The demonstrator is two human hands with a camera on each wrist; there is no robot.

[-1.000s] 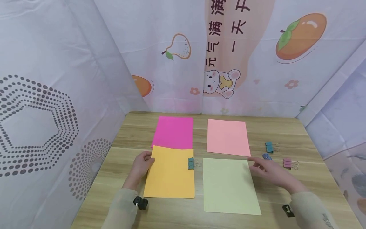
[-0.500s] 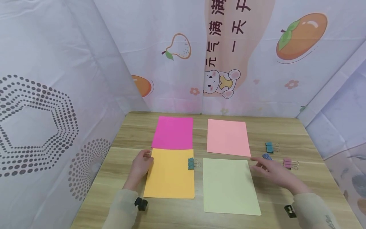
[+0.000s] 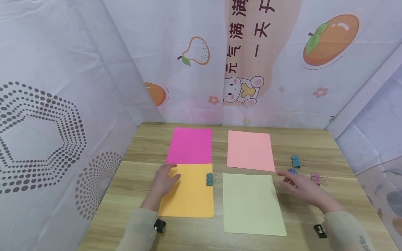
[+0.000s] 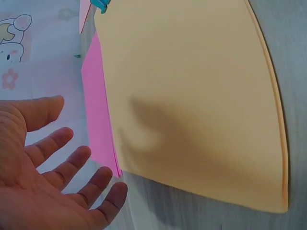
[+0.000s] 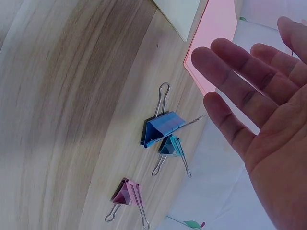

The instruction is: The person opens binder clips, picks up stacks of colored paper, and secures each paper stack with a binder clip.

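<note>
My left hand (image 3: 164, 182) hovers over the left edge of a stack of orange paper (image 3: 191, 200), its fingers loosely spread and holding nothing. In the left wrist view its shadow falls on the orange paper (image 4: 192, 72). A teal binder clip (image 3: 209, 179) grips the stack's right edge, handles pointing right. My right hand (image 3: 299, 189) holds nothing and is near the right edge of the pale green paper (image 3: 252, 205), fingers relaxed. Beside it lie a blue binder clip (image 5: 163, 128), partly hidden in the head view, a teal one (image 5: 171, 147) and a pink one (image 5: 127, 192).
Behind the orange stack lies magenta paper (image 3: 191, 144); behind the green stack, light pink paper (image 3: 249, 150). All rest on a wood-grain table (image 3: 194, 235). Printed cloth curtains (image 3: 188, 94) rise along the table's back and sides.
My left hand has let go of the orange paper's left edge and moved right over it; the raised far edge now lies flat. My right hand has shifted slightly right.
</note>
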